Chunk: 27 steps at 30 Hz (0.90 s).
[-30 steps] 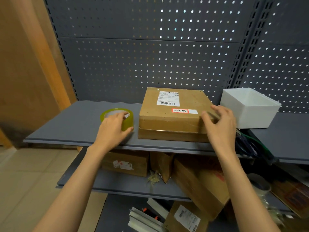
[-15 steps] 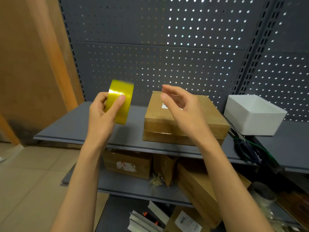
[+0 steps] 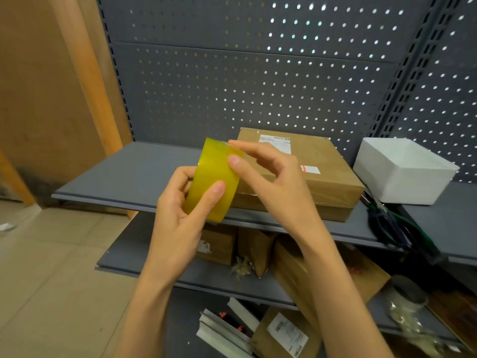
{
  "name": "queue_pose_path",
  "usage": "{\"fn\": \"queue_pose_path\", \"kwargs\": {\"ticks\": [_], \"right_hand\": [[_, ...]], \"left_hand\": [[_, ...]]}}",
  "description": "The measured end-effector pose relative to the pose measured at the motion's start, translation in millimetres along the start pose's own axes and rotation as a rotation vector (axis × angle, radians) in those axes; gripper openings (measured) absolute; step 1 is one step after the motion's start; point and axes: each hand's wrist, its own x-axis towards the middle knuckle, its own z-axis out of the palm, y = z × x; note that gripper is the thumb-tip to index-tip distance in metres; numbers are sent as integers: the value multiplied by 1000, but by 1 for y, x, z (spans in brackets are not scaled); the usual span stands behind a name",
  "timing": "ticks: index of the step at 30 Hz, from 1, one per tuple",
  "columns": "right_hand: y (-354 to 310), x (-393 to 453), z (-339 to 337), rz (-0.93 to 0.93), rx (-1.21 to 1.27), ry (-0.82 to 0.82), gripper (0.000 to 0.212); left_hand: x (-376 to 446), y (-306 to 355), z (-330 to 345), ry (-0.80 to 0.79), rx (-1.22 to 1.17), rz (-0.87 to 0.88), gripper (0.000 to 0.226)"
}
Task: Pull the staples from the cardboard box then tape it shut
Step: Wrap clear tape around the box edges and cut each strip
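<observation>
A flat brown cardboard box (image 3: 320,174) with a white shipping label lies on the grey upper shelf (image 3: 124,174), its flaps down. My left hand (image 3: 180,215) grips a yellow tape roll (image 3: 213,182) upright in front of the box, thumb across its outer face. My right hand (image 3: 268,182) is at the roll's upper right edge, its thumb and forefinger tips touching the tape surface there. Whether they have hold of a loose tape end is unclear.
A white open bin (image 3: 402,171) stands right of the box, with dark-handled pliers (image 3: 387,223) lying in front of it near the shelf edge. The lower shelf (image 3: 144,257) carries several cardboard boxes. Perforated grey panels form the back wall.
My left hand lifted the tape roll off the shelf and brought it to the middle. My right hand left the box's corner and came to the roll's edge.
</observation>
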Motion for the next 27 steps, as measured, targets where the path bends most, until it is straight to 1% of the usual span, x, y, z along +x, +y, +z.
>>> {"fn": "queue_pose_path", "kwargs": {"ticks": [4,7,10,14,16,18,23,27], "right_hand": [[3,-2,-2,56,174,117,12],[5,-4,-3,112,220,183,8],[7,-6,-3,115,184,206,8],[4,-9,1,47,47,186,5],[2,-11,3,17,-29,187,6],[1,-12,4,-5,-84,198,6],[4,-12,5,-67,-144,222,7],[4,-15,10,-160,-142,295,8]], "left_hand": [[-2,-1,3,-53,59,11,19],[-4,-4,5,-90,93,2,29],[-6,-7,7,-122,97,-25,32],[-7,-9,9,-204,49,-140,31],[-8,-10,12,-203,6,-183,30],[-8,-11,17,-176,3,-177,28],[-9,-7,26,-126,122,-105,26],[-6,-4,30,-89,226,-75,26]]}}
